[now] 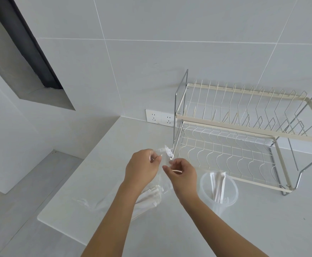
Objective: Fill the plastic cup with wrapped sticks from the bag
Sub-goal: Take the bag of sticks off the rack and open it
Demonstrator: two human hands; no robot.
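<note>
A clear plastic bag (151,196) hangs over the white counter, with several white wrapped sticks (152,193) showing through it. My left hand (142,166) pinches the bag's top on the left side. My right hand (182,174) pinches the top on the right side, close to the left hand. To the right stands a translucent plastic cup (218,190) with a few wrapped sticks (218,182) upright inside it. My forearms partly hide the bag.
A cream wire dish rack (244,138) with two tiers stands at the back right, just behind the cup. A double wall socket (159,117) sits low on the tiled wall. The counter's left edge (77,175) drops to the floor.
</note>
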